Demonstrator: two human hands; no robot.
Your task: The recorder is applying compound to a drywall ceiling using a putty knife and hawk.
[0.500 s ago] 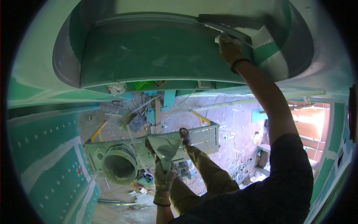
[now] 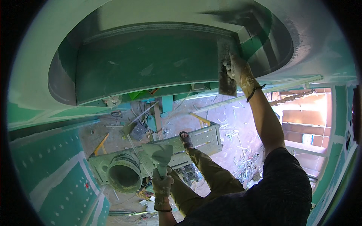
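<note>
My right hand (image 2: 241,73), smeared with pale compound and with a dark band at its wrist, is closed on the grip of a plastering trowel (image 2: 227,89). The trowel's long rectangular blade stands near upright at the right part of a curved recess, its lower end past the recess's front edge. The recess has a green drywall board (image 2: 143,56) as its floor. Low in the middle, my left hand (image 2: 163,187) is wrapped round the handle of a wide putty knife (image 2: 160,153), blade pointing away from me. Its blade looks coated with grey-white compound.
I stand on a perforated metal work platform (image 2: 205,140) with yellow legs (image 2: 200,119). A compound-stained bucket (image 2: 124,174) sits on its left part. Offcuts and debris litter the floor below. Green drywall (image 2: 56,169) with filled joints rises at left; a bright opening (image 2: 305,113) lies at right.
My right hand has drawn the trowel back from the recess's far right edge, turning the blade from slanting to near upright. My left hand with the putty knife has shifted slightly down and left.
</note>
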